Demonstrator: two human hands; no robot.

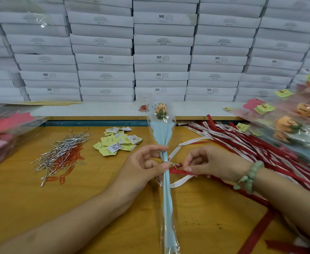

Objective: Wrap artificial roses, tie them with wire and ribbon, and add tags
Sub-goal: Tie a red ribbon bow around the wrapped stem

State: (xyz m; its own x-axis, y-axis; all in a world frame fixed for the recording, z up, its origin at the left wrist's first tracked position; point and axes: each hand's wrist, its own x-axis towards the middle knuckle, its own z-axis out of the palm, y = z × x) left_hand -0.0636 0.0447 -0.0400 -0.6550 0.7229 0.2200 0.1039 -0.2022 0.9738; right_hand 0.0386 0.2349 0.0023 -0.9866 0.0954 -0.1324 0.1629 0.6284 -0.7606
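Your left grip point(143, 167) pinches the wrapped rose point(164, 136) at its narrow neck, thumb & fingers right by the wire tie point(170, 163), prob. so the sleeve is bunched tight & the stem steady. The bloom points away from you and the tail lies toward you over the table point(40, 208). Your right grip point(211, 164) pinches the red ribbon point(179, 172) just beside the tie, w/ the white ribbon point(179, 182) looped past the stem, so both strands look set for knotting there. Supplies lie w/in reach: wire pile point(62, 149) & paper clips point(71, 158) on the left, tags point(117, 141) mid-table, ribbon pile point(251, 143) on the right, finished roses point(293, 123) beyond it. Containers: the clear sleeve holds an orange bloom + blue paper. The bag point(7, 129) at far left seems to hold pink sheets, tho it's blurred. The white boxes point(161, 59) stacked behind are shut, contents unseen.
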